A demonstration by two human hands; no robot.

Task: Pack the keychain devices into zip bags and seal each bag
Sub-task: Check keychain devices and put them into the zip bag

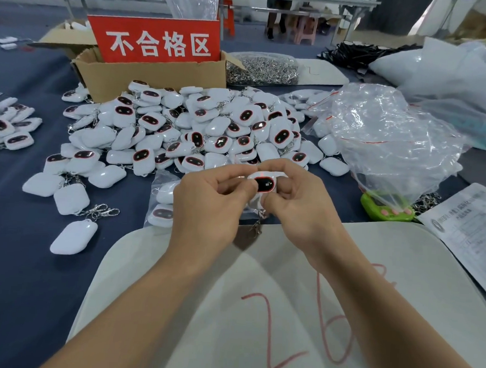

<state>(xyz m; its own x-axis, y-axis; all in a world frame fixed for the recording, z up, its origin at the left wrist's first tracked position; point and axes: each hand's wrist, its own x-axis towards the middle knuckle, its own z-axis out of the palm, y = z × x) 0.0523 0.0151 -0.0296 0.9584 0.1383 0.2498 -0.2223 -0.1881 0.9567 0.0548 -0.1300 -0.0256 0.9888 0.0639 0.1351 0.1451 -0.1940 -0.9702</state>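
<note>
Head: keychain devices (200,124) across blue table (16,283)

Head view: both hands on one keychain device, above the table's near edge

Left hand (209,201) and right hand (297,207) pinch a white keychain device (264,183), dark screen up, metal clip (258,224) hanging below; whether a bag encloses it cannot be told. Device pile (200,124) behind, on blue cloth (18,255). Bagged devices (164,201) just beside the left hand. Cardboard box (146,75) with red sign (156,40) at rear; clear bag heap (390,136) to the right; white board (256,312) under the forearms
</note>
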